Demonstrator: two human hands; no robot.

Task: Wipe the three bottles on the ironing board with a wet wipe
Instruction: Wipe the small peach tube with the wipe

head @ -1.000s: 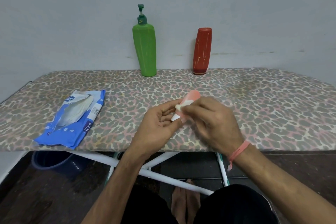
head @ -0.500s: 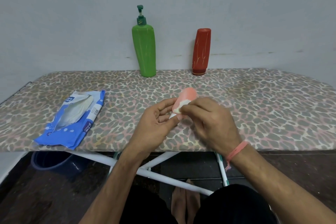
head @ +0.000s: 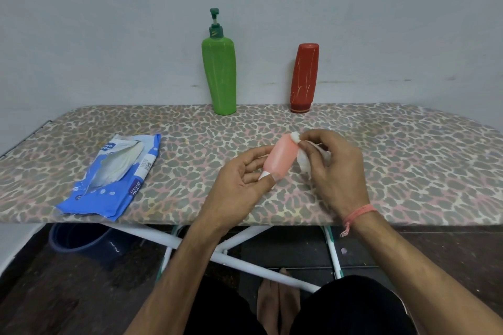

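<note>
- Above the near half of the ironing board [head: 408, 171], the left hand [head: 239, 185] holds a small pink bottle [head: 280, 156] off the surface, tilted, with its white cap end pointing down toward the palm.
- Left-hand grip: thumb and fingers are pinched on the lower, cap end of the pink bottle; the upper body of the bottle is exposed.
- Right hand [head: 334, 168]: fingers are pressed together on a crumpled white wet wipe [head: 302, 156], which touches the upper end and right side of the pink bottle.
- Step in hand, as judged: wiping of the pink bottle, currently at its upper end.
- At the far edge of the board, against the wall, a green pump bottle [head: 219, 76] and a red bottle [head: 304, 76] stand upright, well apart from each other and from both hands.
- Whether either standing bottle is already wiped cannot be told; no wet marks are visible on them.
- Remaining work, as judged: finish the pink bottle, set it down, and wipe any standing bottle not yet cleaned.
- On the left of the board lies a blue wipes packet [head: 114, 177], flat, flap open, available if a fresh wipe is needed.
</note>
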